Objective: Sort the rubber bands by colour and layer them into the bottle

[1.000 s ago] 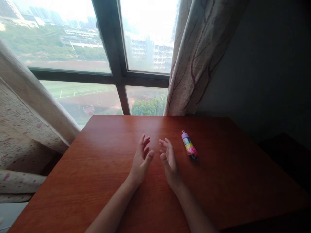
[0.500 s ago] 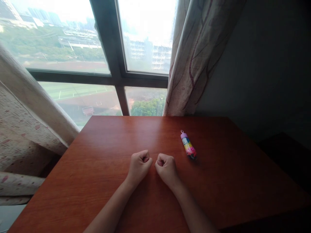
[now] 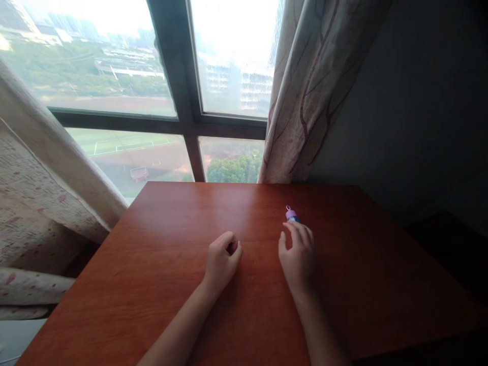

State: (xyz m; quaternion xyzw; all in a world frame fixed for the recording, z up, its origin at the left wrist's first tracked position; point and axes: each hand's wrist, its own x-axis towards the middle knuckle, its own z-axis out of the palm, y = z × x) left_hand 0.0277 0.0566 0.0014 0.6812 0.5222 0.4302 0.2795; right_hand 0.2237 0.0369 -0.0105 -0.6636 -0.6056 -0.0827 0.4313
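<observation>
A small tube [image 3: 291, 214] with a lilac cap lies on the red-brown wooden table [image 3: 152, 264], right of the middle. My right hand [image 3: 299, 256] lies over it with the fingers stretched forward and the thumb apart. It hides all of the tube but the cap end. I cannot tell whether the fingers grip the tube. My left hand [image 3: 221, 262] rests on the table to the left, curled into a loose fist with nothing showing in it.
A large window [image 3: 183, 101] with a dark frame stands behind the table. Patterned curtains hang at the left [image 3: 41, 193] and at the back right [image 3: 305, 86]. A dark wall [image 3: 412, 112] runs along the right side.
Both hands first closed from open into fists side by side. Since then my right hand has opened and moved right and forward onto the tube. My left hand stays a fist.
</observation>
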